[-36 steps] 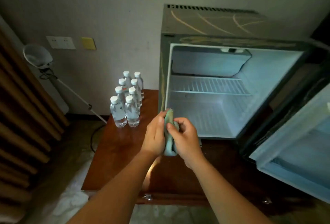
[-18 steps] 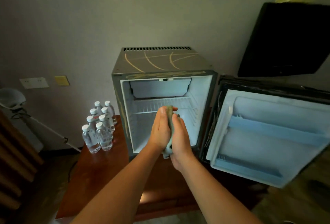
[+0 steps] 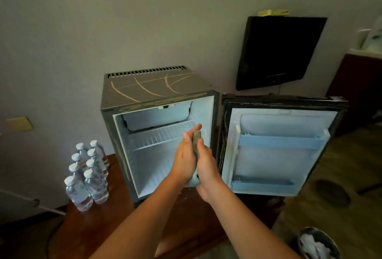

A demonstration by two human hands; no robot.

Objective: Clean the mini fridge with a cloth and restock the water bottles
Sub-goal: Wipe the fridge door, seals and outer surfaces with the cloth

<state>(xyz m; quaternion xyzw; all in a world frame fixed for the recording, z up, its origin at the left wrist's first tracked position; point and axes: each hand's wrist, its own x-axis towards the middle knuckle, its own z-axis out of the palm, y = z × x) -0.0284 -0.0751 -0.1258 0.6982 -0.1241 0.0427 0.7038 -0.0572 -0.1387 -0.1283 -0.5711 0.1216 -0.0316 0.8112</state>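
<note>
The mini fridge stands on a dark wooden table with its door swung wide to the right. Inside it are only a wire shelf and a freezer flap. In front of the opening, my left hand and my right hand press a folded green cloth between their flat palms, fingers pointing up. Only the cloth's edge shows between them. Several capped water bottles stand in two rows on the table, left of the fridge.
A black screen hangs on the wall above the open door. A waste bin with white paper sits on the floor at the lower right. A dark cabinet stands at the far right.
The view has pulled back and swung right, so the whole fridge and door show. My fingers, curled round the cloth before, now lie flat against it, palm to palm.
</note>
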